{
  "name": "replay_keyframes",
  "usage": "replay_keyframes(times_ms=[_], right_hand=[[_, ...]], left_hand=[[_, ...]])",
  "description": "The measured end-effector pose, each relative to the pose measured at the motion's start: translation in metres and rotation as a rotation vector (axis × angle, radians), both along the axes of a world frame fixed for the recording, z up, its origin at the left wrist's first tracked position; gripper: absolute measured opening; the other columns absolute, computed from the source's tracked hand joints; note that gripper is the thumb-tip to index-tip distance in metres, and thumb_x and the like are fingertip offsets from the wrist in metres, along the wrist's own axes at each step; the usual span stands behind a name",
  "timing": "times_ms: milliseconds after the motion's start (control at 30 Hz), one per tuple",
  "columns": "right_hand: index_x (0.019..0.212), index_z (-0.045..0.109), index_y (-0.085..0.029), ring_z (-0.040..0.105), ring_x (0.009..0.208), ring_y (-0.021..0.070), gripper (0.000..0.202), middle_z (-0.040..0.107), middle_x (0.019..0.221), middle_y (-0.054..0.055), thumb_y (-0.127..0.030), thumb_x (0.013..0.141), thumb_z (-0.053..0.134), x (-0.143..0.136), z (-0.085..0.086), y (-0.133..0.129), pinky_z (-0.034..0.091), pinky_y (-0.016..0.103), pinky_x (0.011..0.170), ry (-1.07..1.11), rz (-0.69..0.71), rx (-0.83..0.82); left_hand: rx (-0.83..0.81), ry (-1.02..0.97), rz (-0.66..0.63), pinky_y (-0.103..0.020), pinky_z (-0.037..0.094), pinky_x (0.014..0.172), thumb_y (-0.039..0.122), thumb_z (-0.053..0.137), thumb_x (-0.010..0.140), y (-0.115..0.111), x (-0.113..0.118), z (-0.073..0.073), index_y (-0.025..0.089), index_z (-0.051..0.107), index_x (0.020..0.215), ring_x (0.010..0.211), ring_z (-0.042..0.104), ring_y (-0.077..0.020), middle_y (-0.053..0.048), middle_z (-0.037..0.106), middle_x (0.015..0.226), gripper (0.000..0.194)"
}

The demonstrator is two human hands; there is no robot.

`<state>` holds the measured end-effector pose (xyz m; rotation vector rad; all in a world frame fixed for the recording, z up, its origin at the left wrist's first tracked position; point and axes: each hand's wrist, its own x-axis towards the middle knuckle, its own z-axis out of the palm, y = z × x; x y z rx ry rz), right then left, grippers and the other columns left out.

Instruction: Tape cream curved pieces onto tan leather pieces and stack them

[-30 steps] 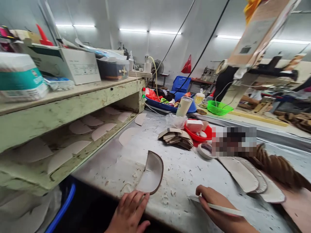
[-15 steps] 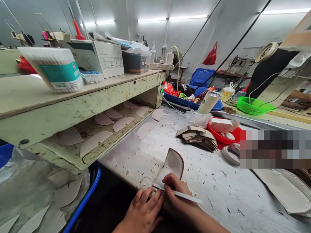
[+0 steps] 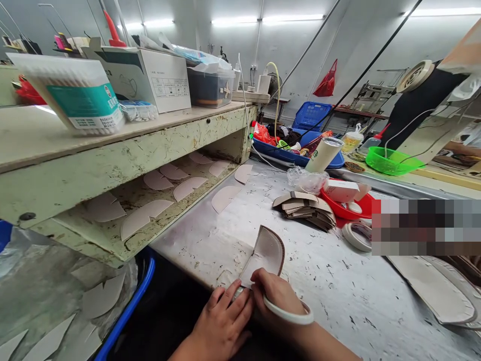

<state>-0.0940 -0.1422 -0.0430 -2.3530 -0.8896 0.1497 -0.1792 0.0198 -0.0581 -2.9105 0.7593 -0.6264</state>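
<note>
A curved, pale panel with a dark brown edge [image 3: 267,251] lies on the table near its front edge, a crease running across it. My left hand [image 3: 224,321] rests at the panel's near end, its fingers stretched out and pressed down. Beside it, my right hand [image 3: 277,293] is closed, fingertips pinched against the same end of the panel. A narrow white ring that looks like a roll of tape [image 3: 296,317] is held in my right hand, its loop showing below the knuckles. My fingers hide the panel's near end.
A green shelf [image 3: 150,145] on the left holds several notched pale pieces. A stack of curved pieces [image 3: 304,211], a red basin [image 3: 347,213] and a white tape roll [image 3: 356,236] stand on the right. A blue-rimmed bin [image 3: 126,311] is at lower left.
The white ring in my right hand has turned from edge-on, where it looked like a straight strip, to showing its round loop. Both hands stay at the panel's near end.
</note>
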Motion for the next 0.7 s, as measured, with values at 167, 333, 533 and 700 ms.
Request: replay_keyframes(times_ms=[167, 333, 533, 700], right_hand=[[0.075, 0.045, -0.018, 0.05, 0.061, 0.0162, 0.003, 0.054, 0.068, 0.004, -0.019, 0.076, 0.043, 0.006, 0.003, -0.019, 0.036, 0.026, 0.055, -0.267, 0.025, -0.067], [0.071, 0.045, -0.019, 0.049, 0.065, 0.0146, 0.008, 0.052, 0.073, 0.004, -0.014, 0.077, 0.042, 0.014, -0.003, -0.028, 0.039, 0.025, 0.059, -0.217, 0.077, -0.026], [0.072, 0.047, -0.018, 0.047, 0.065, 0.015, 0.011, 0.051, 0.074, 0.005, -0.012, 0.079, 0.04, 0.017, -0.013, -0.027, 0.039, 0.026, 0.06, -0.253, 0.086, -0.037], [0.075, 0.048, -0.017, 0.046, 0.071, 0.0186, 0.004, 0.051, 0.079, 0.008, -0.016, 0.072, 0.046, 0.021, -0.007, -0.03, 0.04, 0.03, 0.063, -0.296, 0.095, -0.036]], left_hand=[[-0.047, -0.033, 0.008, -0.033, 0.024, 0.094, 0.054, 0.043, 0.084, 0.001, 0.0, -0.002, 0.025, 0.052, 0.118, 0.117, 0.042, -0.0183, -0.003, 0.061, 0.114, 0.045], [-0.052, 0.007, 0.053, -0.033, 0.025, 0.092, 0.058, 0.04, 0.083, -0.004, 0.003, 0.001, 0.016, 0.048, 0.122, 0.11, 0.046, -0.0162, -0.003, 0.059, 0.117, 0.057], [-0.045, -0.013, 0.07, -0.035, 0.025, 0.086, 0.066, 0.048, 0.075, -0.014, 0.014, 0.012, 0.018, 0.054, 0.115, 0.095, 0.05, -0.0182, -0.002, 0.063, 0.103, 0.063], [-0.05, 0.005, 0.1, -0.039, 0.024, 0.089, 0.071, 0.057, 0.063, -0.02, 0.018, 0.011, 0.023, 0.052, 0.118, 0.097, 0.047, -0.0227, -0.003, 0.059, 0.103, 0.073]])
